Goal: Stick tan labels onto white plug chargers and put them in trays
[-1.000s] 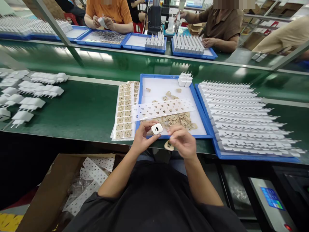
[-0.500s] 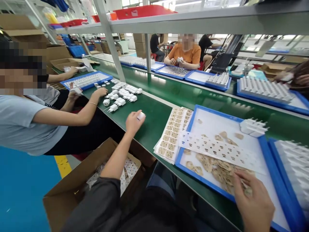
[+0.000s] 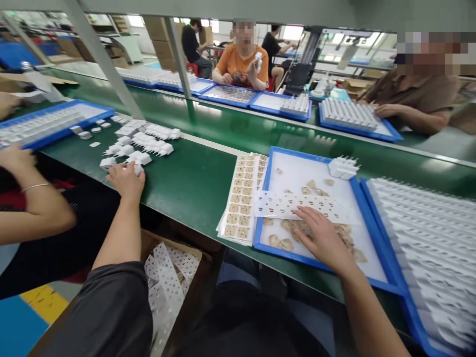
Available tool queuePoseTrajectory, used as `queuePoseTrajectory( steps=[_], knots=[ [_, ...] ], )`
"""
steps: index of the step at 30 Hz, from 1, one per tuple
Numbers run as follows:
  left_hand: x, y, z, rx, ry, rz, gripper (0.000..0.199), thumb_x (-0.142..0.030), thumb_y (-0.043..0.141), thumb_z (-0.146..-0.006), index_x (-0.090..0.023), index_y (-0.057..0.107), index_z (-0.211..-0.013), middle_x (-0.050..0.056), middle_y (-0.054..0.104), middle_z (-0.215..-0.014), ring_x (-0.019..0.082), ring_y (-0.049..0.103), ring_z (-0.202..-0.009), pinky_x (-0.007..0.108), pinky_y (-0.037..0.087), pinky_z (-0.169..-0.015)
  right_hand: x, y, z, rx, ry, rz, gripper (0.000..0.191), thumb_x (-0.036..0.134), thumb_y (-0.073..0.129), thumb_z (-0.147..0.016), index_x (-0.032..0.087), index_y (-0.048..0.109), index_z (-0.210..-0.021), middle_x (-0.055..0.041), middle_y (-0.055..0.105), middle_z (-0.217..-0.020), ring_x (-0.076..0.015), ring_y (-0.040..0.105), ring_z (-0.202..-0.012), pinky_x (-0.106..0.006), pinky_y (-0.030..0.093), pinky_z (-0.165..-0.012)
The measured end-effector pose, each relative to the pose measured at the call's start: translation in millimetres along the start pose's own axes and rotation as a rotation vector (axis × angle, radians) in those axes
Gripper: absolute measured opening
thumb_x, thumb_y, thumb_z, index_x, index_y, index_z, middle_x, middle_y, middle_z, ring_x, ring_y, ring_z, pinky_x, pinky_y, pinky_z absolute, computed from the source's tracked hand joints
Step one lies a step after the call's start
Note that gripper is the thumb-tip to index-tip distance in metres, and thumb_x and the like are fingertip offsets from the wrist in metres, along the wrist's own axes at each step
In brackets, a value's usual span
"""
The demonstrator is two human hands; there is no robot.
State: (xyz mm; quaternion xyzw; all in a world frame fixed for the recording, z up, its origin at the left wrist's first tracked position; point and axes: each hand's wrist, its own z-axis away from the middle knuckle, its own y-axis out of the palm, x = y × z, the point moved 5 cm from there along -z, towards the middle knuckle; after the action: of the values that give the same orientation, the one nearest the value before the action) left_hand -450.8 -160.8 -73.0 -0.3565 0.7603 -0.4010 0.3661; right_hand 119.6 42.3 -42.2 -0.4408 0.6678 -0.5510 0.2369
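Observation:
At the near end of the pile of white plug adapters is my left hand, its fingers closed round a white adapter. My right hand is spread low over a blue-rimmed tray, with nothing in its grip. Its fingertips are by a white sticker strip that lies across the tray. Beneath and beside that hand lie beige film pieces. Sheets of beige stickers rest against the tray's left side. A cluster of adapters stands at the tray's far right corner.
On the right, a second blue tray holds rows of white adapters. A co-worker's arm is at the left, near another tray. Two people sit across the bench. A carton with strip scraps is below the edge.
The view has swung right. My left hand has reached left to the adapter pile. My right hand has moved left and inward over the tray, its fingers now spread.

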Motion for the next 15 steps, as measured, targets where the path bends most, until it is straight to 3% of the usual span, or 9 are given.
queuePoseTrajectory(
  steps=[5,8,12,13,15],
  knots=[
    [5.8,7.7,-3.9,-0.080,0.013,0.101,0.044,-0.037,0.058,-0.085,-0.021,0.055,-0.126,0.009,0.048,-0.135,0.034,0.033,-0.127,0.052,0.027,-0.103,20.1,15.6,-25.2,0.090,-0.008,0.099,0.045,0.029,0.052,-0.091,0.019,0.052,-0.135,-0.0148,0.055,-0.140,-0.0330,0.048,-0.131,-0.054,0.039,-0.106],
    [-10.8,-1.4,16.9,-0.110,0.058,0.188,0.042,-0.034,0.059,-0.085,-0.019,0.058,-0.124,0.011,0.055,-0.128,0.033,0.040,-0.124,0.052,0.029,-0.104,27.8,23.8,-33.3,0.072,-0.024,0.126,0.041,0.025,0.051,-0.091,0.018,0.057,-0.131,-0.0153,0.060,-0.134,-0.0329,0.052,-0.125,-0.052,0.040,-0.103],
    [-74.8,-25.6,83.3,-0.018,0.285,0.520,0.039,-0.033,0.055,-0.089,-0.016,0.059,-0.123,0.009,0.065,-0.113,0.024,0.056,-0.102,0.044,0.039,-0.100,30.4,16.6,-35.2,-0.054,-0.034,0.160,0.034,0.018,0.048,-0.093,0.022,0.064,-0.123,-0.0115,0.068,-0.122,-0.0292,0.060,-0.112,-0.046,0.045,-0.096],
    [-95.1,-31.8,103.7,0.057,0.314,0.647,0.039,-0.036,0.055,-0.090,-0.017,0.058,-0.124,0.009,0.066,-0.111,0.022,0.058,-0.098,0.040,0.045,-0.093,30.7,9.7,-34.0,-0.124,-0.026,0.173,0.034,0.017,0.047,-0.093,0.023,0.064,-0.123,-0.0110,0.069,-0.121,-0.0283,0.061,-0.110,-0.045,0.045,-0.094],
    [-141.4,-40.7,145.1,0.350,0.362,0.913,0.043,-0.043,0.054,-0.091,-0.018,0.057,-0.125,0.008,0.067,-0.106,0.018,0.062,-0.087,0.034,0.051,-0.082,35.6,-8.2,-29.9,-0.297,-0.033,0.203,0.036,0.015,0.048,-0.093,0.024,0.063,-0.124,-0.0098,0.069,-0.120,-0.0266,0.062,-0.109,-0.043,0.045,-0.095]
  ],
)
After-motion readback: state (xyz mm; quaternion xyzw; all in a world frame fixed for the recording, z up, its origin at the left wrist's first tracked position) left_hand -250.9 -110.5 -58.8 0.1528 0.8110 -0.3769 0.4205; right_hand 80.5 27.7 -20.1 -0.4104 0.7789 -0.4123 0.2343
